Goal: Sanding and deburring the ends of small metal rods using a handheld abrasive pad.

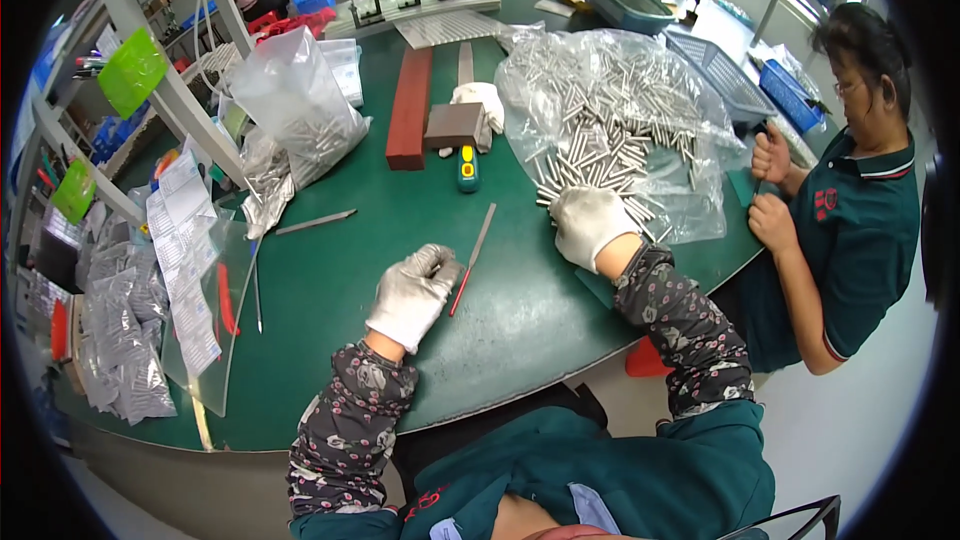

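Observation:
My left hand [412,292], in a white work glove, is held over the green table with its fingers curled together. Whatever those fingertips pinch is too small to make out. Just right of them lies a thin file [473,258] with a red handle. At the near left edge of a heap of short metal pins [610,140], my gloved right hand [590,225] reaches down with bent fingers. Its fingertips are mostly hidden, so what they grip does not show. The pins lie spread on a clear plastic bag [700,215].
Ahead stand a dark red bar [408,110], a brown block [454,126] and a green-yellow tool [467,170]. A bag of pins [300,110] and another file [316,222] are at left. A co-worker [850,210] sits close at right, both hands raised.

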Tool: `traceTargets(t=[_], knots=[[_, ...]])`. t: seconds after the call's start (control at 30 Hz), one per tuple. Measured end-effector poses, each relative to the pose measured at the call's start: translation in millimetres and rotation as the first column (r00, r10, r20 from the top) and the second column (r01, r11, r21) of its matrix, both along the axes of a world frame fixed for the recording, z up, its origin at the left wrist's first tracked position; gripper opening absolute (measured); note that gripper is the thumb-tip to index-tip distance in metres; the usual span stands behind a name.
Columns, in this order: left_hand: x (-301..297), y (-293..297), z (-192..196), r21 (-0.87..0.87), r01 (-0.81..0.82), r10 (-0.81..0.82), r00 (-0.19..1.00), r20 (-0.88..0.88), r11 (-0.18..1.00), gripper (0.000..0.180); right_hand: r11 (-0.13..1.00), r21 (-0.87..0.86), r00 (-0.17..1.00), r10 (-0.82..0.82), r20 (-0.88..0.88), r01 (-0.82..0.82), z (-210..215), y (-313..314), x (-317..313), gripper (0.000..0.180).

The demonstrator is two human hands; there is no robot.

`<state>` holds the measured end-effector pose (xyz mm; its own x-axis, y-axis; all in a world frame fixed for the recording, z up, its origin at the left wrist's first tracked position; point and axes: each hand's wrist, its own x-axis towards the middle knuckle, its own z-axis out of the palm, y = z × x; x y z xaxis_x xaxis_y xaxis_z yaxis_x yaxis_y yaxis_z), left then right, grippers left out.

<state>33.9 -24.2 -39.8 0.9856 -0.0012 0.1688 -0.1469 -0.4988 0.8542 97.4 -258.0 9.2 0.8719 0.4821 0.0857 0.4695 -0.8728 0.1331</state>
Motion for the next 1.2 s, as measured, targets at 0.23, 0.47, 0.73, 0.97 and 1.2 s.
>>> traceTargets(t=[0.23, 0.47, 0.73, 0.97, 1.2], knots=[[-5.8, -6.0, 9.5, 0.311, 0.075, -0.121, 0.984, 0.13, 0.948, 0.014, 0.757, 0.643, 0.967, 0.062, -0.246, 0.115, 3.8, 20.6, 4.0, 0.016], [-3.3, -11.3, 20.8, 0.553, 0.11, -0.193, 0.977, 0.093, 0.826, 0.021, 0.443, 0.89, 0.942, 0.241, -0.234, 0.108, -21.4, 48.2, 17.5, 0.012], [-7.2, -9.4, 16.4, 0.627, 0.139, -0.22, 0.974, 0.052, 0.766, 0.024, 0.842, 0.483, 0.967, 0.251, 0.046, -0.242, -22.1, 57.7, 4.6, 0.01], [-5.1, -11.6, 13.9, 0.653, 0.174, -0.241, 0.97, 0.013, 0.737, 0.026, 0.79, 0.588, 0.958, 0.274, -0.083, -0.175, -27.4, 57.6, 9.2, 0.012], [-5.2, -13.9, 19.0, 0.669, 0.193, -0.24, 0.971, -0.023, 0.717, 0.028, 0.839, 0.397, 0.918, 0.395, 0.023, -0.371, -22.7, 63.6, 13.2, 0.008]])
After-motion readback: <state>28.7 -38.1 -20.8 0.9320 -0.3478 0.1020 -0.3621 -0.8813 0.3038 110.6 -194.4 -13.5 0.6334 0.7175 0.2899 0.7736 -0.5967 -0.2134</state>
